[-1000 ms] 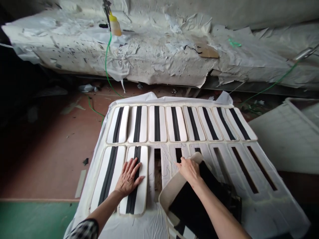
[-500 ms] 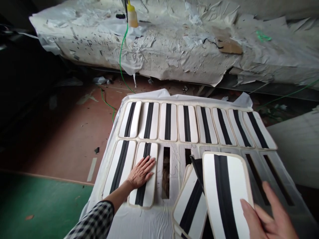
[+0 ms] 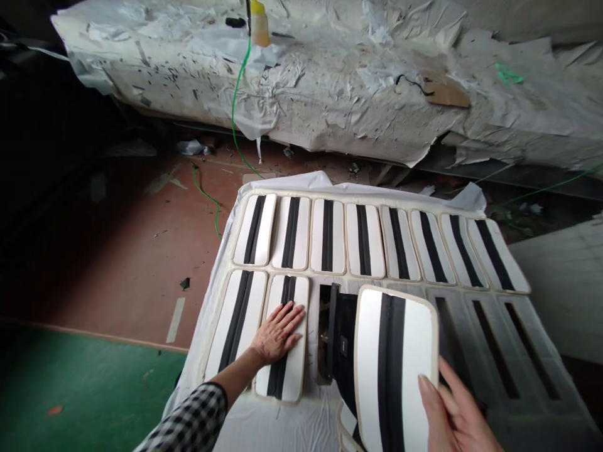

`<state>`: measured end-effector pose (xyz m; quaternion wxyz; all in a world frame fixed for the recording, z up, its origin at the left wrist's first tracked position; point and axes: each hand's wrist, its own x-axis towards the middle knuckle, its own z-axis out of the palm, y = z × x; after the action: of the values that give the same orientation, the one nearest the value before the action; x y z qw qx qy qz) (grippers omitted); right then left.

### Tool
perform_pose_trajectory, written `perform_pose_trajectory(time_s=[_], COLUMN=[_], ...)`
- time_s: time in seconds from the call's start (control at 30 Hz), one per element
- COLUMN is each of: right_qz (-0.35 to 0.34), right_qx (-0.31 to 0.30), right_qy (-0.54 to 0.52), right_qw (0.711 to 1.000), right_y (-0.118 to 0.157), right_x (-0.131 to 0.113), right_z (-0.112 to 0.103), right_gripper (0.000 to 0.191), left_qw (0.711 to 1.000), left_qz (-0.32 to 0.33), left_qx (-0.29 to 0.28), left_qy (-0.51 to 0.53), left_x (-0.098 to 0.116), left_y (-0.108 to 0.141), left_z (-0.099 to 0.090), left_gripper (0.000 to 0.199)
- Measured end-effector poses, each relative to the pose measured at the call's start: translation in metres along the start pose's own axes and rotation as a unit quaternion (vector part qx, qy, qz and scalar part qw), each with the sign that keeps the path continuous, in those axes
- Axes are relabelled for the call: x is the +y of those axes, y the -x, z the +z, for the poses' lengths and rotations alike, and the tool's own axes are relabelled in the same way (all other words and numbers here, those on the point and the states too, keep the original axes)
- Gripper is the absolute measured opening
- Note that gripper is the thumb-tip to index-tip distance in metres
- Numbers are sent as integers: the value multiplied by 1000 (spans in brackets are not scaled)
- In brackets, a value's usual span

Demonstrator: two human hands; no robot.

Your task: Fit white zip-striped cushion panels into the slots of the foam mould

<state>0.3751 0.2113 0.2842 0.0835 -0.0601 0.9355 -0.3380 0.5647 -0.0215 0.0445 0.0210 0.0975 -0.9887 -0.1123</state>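
My left hand [image 3: 277, 333] lies flat with fingers stretched out on a white panel with a black centre stripe [image 3: 292, 376], second in the near row. To its left lies another striped panel [image 3: 223, 314]. My right hand [image 3: 455, 402] pinches the right edge of a raised striped panel [image 3: 393, 364], thumb on the face and fingers behind. From the left side of this panel extends black fabric [image 3: 347, 339] with a small label and a stiff dark edge, over a slot [image 3: 325, 298] in the covered table. Part of another striped panel [image 3: 347, 427] shows below it.
A far row of striped panels [image 3: 327, 235] lines the back of the white-covered table [image 3: 301, 427]. More dark slots [image 3: 494, 348] run along the right. Beyond stands a paper-covered bench [image 3: 320, 113] with a yellow-capped bottle [image 3: 259, 25]. A green cord [image 3: 235, 94] hangs down.
My right hand has moved left with the raised panel, and the black fabric is now spread over the slot. My left hand stays flat on the same panel. The view has shifted slightly.
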Motion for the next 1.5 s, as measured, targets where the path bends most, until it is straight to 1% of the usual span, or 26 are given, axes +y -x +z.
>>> perform_pose_trajectory(time_s=[0.1, 0.23, 0.33, 0.4, 0.47, 0.53, 0.57, 0.63, 0.67, 0.73, 0.77, 0.8, 0.83, 0.93, 0.97, 1.07, 1.2, 1.3, 1.5], right_qz=[-18, -26, -25, -10, 10, 37, 59, 119, 149, 197, 209, 215, 213, 183, 171, 158, 149, 146, 144], right_qx=[-26, -74, -122, -169, -233, -291, -310, -327, -341, -380, -396, -406, -408, -392, -393, -393, -392, -389, -375], right_qy=[1, -22, -55, -77, -86, -87, -88, -109, -135, -207, -239, -257, -257, -208, -201, -203, -189, -179, -163], right_qw=[1000, 997, 991, 983, 969, 952, 945, 931, 918, 880, 861, 850, 850, 877, 881, 883, 888, 892, 901], right_y=[-3, -20, -34, -40, -41, -39, -36, -31, -29, -28, -29, -31, -34, -40, -40, -36, -29, -30, -32], right_x=[19, 38, 48, 58, 74, 91, 100, 113, 117, 121, 121, 121, 121, 118, 117, 115, 117, 121, 131], right_z=[21, 50, 78, 97, 113, 124, 127, 129, 128, 128, 129, 131, 134, 147, 151, 161, 166, 172, 182], right_gripper=[68, 68, 68, 69, 66, 62, 62, 65, 65, 63, 61, 59, 59, 59, 60, 61, 58, 56, 53], left_qw=[1000, 1000, 1000, 999, 999, 999, 999, 999, 999, 999, 999, 999, 999, 998, 998, 998, 997, 997, 998], left_qz=[-2, -4, -11, -17, -24, -35, -40, -48, -50, -52, -52, -52, -51, -54, -56, -60, -72, -77, -63], left_qx=[6, 2, -1, 0, 0, -1, -2, -4, -4, -5, -5, -5, -7, -11, -9, -1, 0, -2, 0], left_qy=[12, 22, 27, 29, 26, 20, 16, 9, 6, 2, 0, -2, -5, -12, -12, -9, -5, -4, -15], left_x=[-1, -1, 0, 2, 5, 8, 10, 13, 14, 15, 16, 16, 16, 16, 17, 19, 22, 23, 25], left_y=[0, 0, 0, -1, -2, -3, -3, -4, -4, -5, -5, -5, -5, -5, -6, -7, -10, -11, -13], left_z=[-2, -2, -3, -3, -3, -1, 0, 2, 3, 3, 3, 2, 2, 1, 1, 0, 0, 1, 5], left_gripper=[65, 67, 69, 70, 69, 69, 68, 68, 68, 69, 69, 69, 69, 67, 66, 65, 67, 68, 70])
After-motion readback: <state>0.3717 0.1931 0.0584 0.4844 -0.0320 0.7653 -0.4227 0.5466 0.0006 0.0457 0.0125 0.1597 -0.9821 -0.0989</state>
